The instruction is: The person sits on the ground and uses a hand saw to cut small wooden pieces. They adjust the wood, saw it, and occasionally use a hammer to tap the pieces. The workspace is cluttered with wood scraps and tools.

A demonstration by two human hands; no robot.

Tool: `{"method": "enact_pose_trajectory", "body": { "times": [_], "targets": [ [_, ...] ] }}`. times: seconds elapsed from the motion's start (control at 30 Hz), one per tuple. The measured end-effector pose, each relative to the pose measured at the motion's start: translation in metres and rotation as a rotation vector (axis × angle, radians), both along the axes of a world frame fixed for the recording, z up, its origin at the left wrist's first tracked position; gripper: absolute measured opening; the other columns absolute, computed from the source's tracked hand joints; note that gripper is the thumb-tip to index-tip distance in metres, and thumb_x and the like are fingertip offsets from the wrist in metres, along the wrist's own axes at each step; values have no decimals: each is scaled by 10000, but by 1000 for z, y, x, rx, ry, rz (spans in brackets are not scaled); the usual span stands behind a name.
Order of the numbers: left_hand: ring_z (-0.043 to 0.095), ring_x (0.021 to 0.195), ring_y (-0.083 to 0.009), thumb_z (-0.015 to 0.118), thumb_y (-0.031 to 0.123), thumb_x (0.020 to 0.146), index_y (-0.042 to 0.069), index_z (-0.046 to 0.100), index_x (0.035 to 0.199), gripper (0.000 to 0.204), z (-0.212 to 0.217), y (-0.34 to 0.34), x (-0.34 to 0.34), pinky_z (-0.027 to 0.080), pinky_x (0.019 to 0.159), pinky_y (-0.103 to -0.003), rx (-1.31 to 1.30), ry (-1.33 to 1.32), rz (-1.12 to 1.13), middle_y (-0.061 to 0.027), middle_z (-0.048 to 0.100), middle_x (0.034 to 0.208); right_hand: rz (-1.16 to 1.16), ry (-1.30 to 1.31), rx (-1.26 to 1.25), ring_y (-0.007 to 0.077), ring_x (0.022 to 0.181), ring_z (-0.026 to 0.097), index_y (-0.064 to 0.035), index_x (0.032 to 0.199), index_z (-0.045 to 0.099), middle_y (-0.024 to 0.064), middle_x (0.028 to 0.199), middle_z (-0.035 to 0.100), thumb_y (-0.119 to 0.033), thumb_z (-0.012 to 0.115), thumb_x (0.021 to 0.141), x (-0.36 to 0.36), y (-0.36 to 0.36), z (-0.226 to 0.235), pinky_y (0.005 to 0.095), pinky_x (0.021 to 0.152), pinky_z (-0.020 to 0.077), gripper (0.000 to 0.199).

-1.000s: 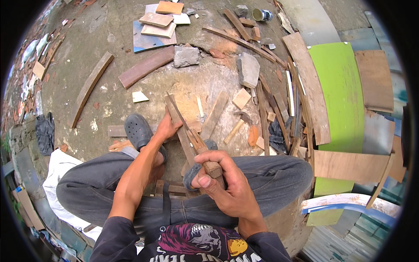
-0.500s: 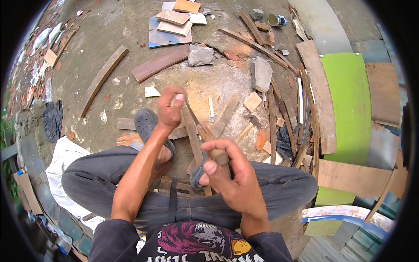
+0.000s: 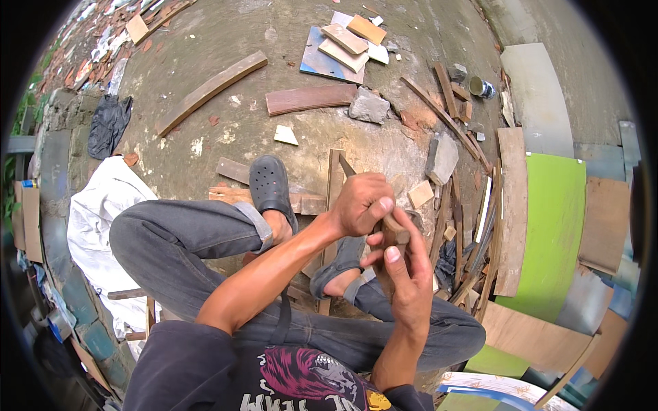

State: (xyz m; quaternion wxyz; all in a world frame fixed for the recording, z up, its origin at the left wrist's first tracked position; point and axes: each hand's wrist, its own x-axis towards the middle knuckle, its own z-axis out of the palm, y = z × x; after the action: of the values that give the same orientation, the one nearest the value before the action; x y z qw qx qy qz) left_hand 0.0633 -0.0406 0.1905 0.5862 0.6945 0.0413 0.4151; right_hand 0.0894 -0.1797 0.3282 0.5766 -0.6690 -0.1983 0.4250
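Both my hands meet around a tool that looks like a narrow dark metal blade (image 3: 347, 166) with a thick wooden handle (image 3: 395, 234). My left hand (image 3: 367, 203) is closed in a fist over its middle, with the blade's tip poking out on the far side. The fingers and thumb of my right hand (image 3: 409, 264) wrap around the handle's near end. Where blade and handle join is hidden under my left fist. Beyond the hands, a wood strip (image 3: 335, 179) lies on the ground, its near part hidden behind my arm and hands.
Small wooden block (image 3: 420, 194) and grey stone (image 3: 443, 158) lie right of my hands. Planks (image 3: 509, 205) and a green panel (image 3: 552, 226) line the right side. Ahead are a reddish board (image 3: 312, 99) and another stone (image 3: 369, 106). A white sack (image 3: 106, 226) lies left of my knee.
My left hand has come right and nearer, from beside the blade's tip to close against my right hand. The view has shifted, so the ground things sit farther right. The hammer is now mostly hidden.
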Motion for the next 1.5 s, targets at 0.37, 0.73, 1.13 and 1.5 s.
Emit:
{"method": "enact_pose_trajectory", "body": {
  "times": [0.37, 0.73, 1.13, 1.5],
  "targets": [
    [478, 518, -222, 374, 292, 1015, 13, 525, 604, 519, 16, 6, 11, 392, 541, -381, -324, 234, -88, -138, 500, 552, -62, 57, -132, 65, 588, 493, -18, 1366, 450, 49, 823, 606, -281, 545, 1049, 11, 26, 14, 211, 521, 394, 423],
    [388, 493, -130, 424, 316, 1002, 65, 510, 572, 505, 23, 8, 16, 311, 472, -317, -498, 115, 88, -15, 448, 521, -10, 52, -216, 62, 535, 440, -31, 1310, 468, 1, 687, 520, -255, 546, 1046, 18, 53, 10, 229, 484, 334, 355],
    [372, 519, -114, 428, 358, 1003, 77, 501, 580, 513, -37, 39, 17, 307, 498, -329, -619, 242, 101, 4, 420, 524, 79, -28, -241, 70, 540, 447, -42, 1297, 470, -19, 649, 510, -298, 523, 1051, 22, 74, -38, 242, 481, 347, 359],
    [545, 544, -222, 416, 332, 988, 2, 537, 606, 519, -32, 29, 13, 401, 563, -408, -497, 241, 79, -147, 545, 541, 87, -34, -228, 67, 587, 434, -37, 1332, 464, -23, 684, 480, -315, 505, 1061, 21, 63, -48, 245, 529, 363, 391]
  ]
}}
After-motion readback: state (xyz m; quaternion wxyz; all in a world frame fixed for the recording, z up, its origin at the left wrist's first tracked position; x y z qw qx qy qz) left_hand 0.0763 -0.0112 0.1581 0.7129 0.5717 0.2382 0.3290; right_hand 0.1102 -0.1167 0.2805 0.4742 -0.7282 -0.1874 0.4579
